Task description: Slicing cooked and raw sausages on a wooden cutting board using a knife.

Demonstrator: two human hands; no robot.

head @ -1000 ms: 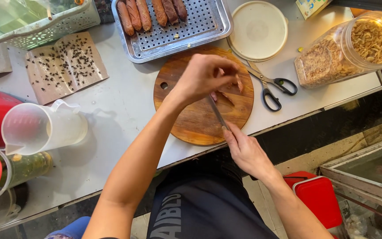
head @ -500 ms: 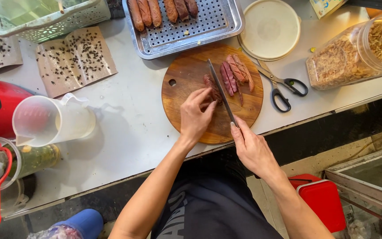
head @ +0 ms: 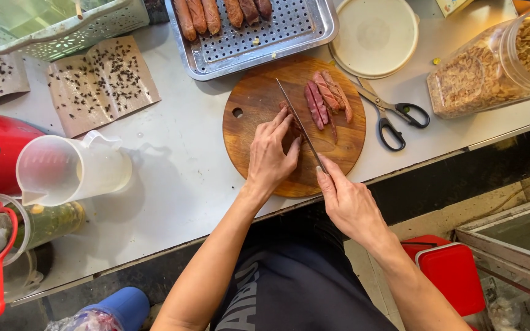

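Head view, looking straight down: a round wooden cutting board [head: 259, 110] lies at the centre of the frame, near the front edge of a pale table [head: 173, 184]. The right hand [head: 349, 202], below the board, is clenched around the handle of a knife [head: 300, 125], whose thin blade runs diagonally up and left across the board. The left hand [head: 271, 153] lies flat on the board just left of the blade, fingers pressing down on a piece of sausage [head: 289, 119] that is mostly hidden under them, so it is grasping nothing, only pinning the piece. Just right of the blade sit several sausage slices [head: 326, 101], long, reddish-brown strips with paler cut faces, lying side by side.

Above the board, at the top centre, a perforated metal tray [head: 283, 34] holds a row of whole browned sausages [head: 216, 12] along its upper edge. To its right lies a round white lid [head: 372, 37], and black-handled scissors [head: 391, 113] rest beside the board. At the upper right a clear jar [head: 492, 67] lies on its side, filled with crisp, pale brown bits. At the left a white plastic jug [head: 72, 168] lies tipped over, its inside not visible enough to tell what it holds.
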